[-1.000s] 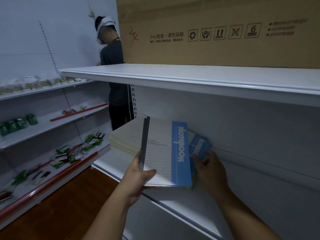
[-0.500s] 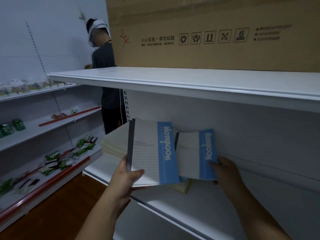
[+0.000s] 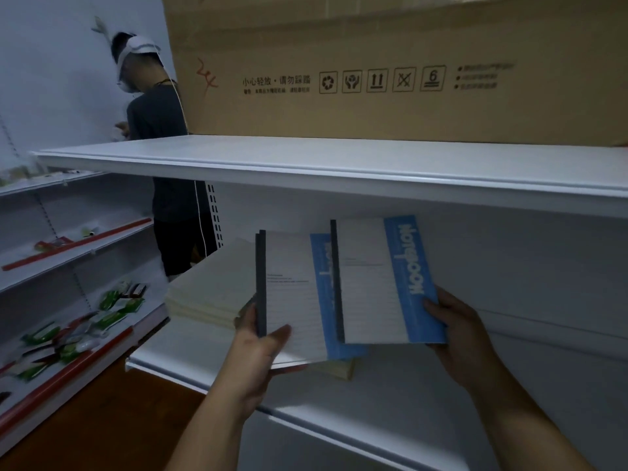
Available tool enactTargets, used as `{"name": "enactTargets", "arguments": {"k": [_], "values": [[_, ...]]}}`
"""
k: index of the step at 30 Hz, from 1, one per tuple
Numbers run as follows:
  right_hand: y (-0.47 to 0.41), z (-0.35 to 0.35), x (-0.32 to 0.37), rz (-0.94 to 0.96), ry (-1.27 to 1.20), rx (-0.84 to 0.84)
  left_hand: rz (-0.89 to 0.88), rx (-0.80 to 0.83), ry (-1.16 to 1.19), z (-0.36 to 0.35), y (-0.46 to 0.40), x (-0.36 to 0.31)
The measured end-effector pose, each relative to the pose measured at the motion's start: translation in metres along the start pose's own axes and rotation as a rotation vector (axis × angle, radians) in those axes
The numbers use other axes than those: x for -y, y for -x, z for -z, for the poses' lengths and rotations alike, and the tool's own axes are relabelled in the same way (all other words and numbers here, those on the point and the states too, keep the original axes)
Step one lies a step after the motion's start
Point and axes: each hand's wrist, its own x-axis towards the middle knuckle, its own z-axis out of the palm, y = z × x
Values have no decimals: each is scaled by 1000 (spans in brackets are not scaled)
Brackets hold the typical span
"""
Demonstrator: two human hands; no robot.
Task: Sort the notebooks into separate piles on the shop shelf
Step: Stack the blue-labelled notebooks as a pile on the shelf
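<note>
Notebooks split between two grips: the left hand (image 3: 258,348) holds a couple (image 3: 292,300) by the spine, while the right hand (image 3: 465,338) has lifted one blue-banded notebook (image 3: 384,283) higher, clear of the shelf (image 3: 390,402). Likely a pile is next. Beyond, a cream stack (image 3: 210,287), a cardboard box (image 3: 373,62), another person (image 3: 153,130).

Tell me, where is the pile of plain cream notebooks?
The pile of plain cream notebooks lies on the white shop shelf, at its left end, just left of the left hand.
</note>
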Motion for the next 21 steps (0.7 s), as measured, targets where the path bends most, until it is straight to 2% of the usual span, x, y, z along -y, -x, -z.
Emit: {"name": "enactTargets", "arguments": {"k": [3,7,17,21], "values": [[17,-14,-13,56,221,5,52,73,56,-23,0,10],[31,-17,-23,71,383,-149,89,216,105,-48,2,28],[101,41,-6,-3,380,-400,392,460,138,-106,31,65],[135,83,8,-29,436,-411,381,474,97,-144,58,73]]}}
